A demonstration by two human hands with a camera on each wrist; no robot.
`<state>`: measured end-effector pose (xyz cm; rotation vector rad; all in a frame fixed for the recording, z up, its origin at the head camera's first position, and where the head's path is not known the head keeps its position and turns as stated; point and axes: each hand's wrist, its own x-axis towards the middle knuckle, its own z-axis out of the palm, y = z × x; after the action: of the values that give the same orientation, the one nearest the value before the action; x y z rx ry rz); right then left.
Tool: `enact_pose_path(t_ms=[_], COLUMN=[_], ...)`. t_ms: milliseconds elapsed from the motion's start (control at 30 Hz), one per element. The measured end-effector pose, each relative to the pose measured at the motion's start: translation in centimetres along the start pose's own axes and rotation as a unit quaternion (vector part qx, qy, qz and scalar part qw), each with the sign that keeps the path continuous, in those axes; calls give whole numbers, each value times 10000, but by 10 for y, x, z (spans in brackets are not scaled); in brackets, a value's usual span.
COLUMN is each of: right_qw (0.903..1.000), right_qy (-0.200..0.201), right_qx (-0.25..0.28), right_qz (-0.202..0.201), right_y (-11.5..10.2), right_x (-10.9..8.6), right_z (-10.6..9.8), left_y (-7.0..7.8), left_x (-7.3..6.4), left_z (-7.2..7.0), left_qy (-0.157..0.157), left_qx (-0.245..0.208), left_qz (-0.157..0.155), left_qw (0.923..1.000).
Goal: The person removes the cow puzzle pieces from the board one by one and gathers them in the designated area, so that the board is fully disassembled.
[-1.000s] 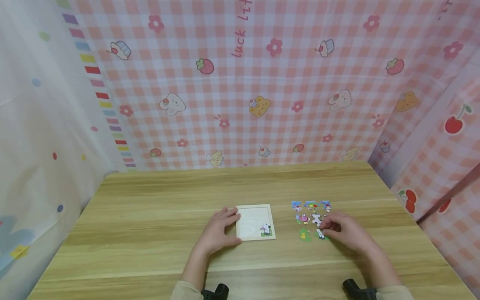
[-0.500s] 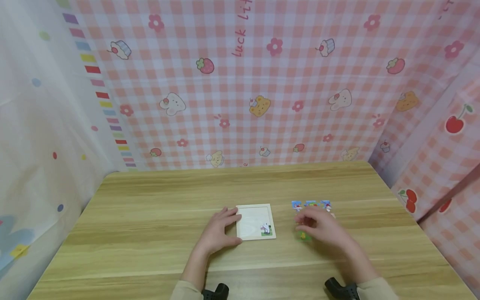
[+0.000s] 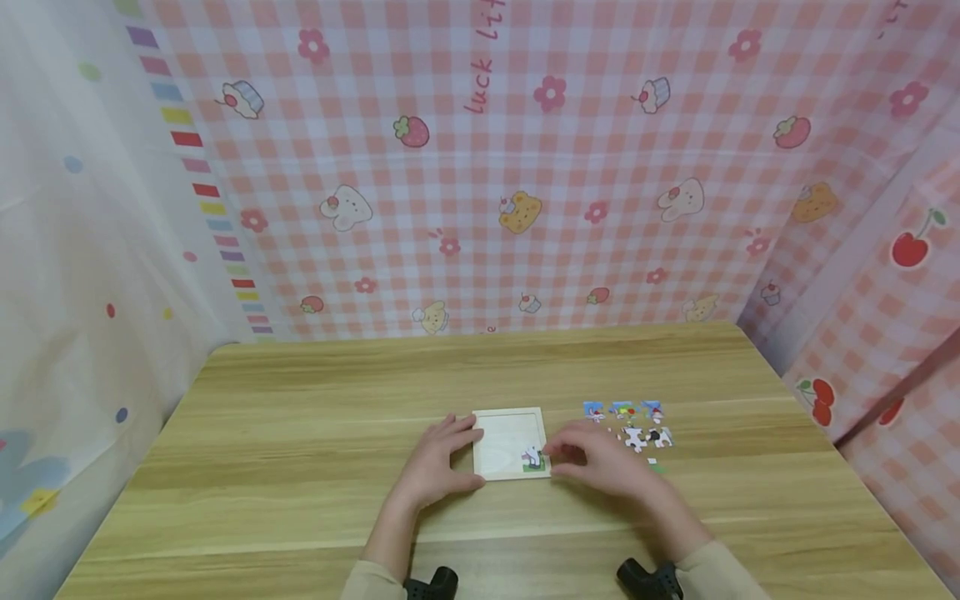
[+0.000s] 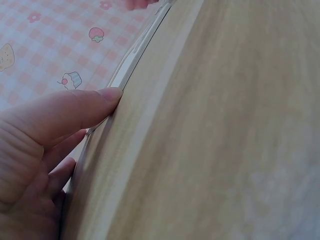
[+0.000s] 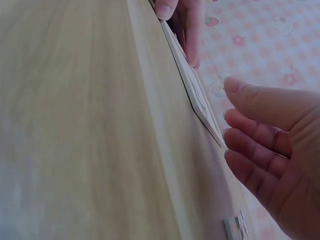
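In the head view, a square pale wooden puzzle tray (image 3: pixel 498 442) lies on the table, one puzzle piece (image 3: pixel 533 457) with a white animal set in its near right corner. My left hand (image 3: pixel 431 467) holds the tray's left side, thumb at the near corner and fingers at the rim. My right hand (image 3: pixel 603 460) is at the tray's right edge. In the right wrist view its thumb (image 5: pixel 260 102) and fingers are apart, with nothing seen between them. Loose puzzle pieces (image 3: pixel 634 439) lie right of that hand, which hides some of them.
A wood-grain table (image 3: pixel 322 400) runs back to a pink checked cloth (image 3: pixel 480 208). More cloth hangs at the left and right sides. Black straps (image 3: pixel 435 583) are on both wrists, below beige sleeves.
My right hand has moved left from the loose pieces to the tray's right edge, uncovering pieces at the right and covering others. My left hand and the tray have stayed put.
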<state>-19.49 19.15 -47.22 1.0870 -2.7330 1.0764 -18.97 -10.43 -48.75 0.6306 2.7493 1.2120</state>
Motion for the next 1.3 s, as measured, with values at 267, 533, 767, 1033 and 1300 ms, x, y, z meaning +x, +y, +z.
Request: enact_pose_path(t_ms=[267, 533, 767, 1033, 1300], right_qw=[9989, 9965, 9970, 9965, 9964], right_qy=[-274, -365, -323, -370, -331], right_qx=[-298, -747, -683, -656, -729], right_qz=[226, 93, 194, 370, 289], right_y=[-10, -15, -15, -13, -12], right_x=[11, 18, 18, 20, 23], right_z=[3, 6, 10, 13, 14], left_y=[-1, -1, -1, 0, 1], left_x=[0, 0, -1, -2, -1], left_z=[0, 0, 0, 0, 0], left_qy=[8, -4, -2, 36, 52], left_qx=[23, 33, 69, 71, 29], left_qz=[60, 53, 88, 156, 106], left_qw=[10000, 10000, 9999, 9998, 9999])
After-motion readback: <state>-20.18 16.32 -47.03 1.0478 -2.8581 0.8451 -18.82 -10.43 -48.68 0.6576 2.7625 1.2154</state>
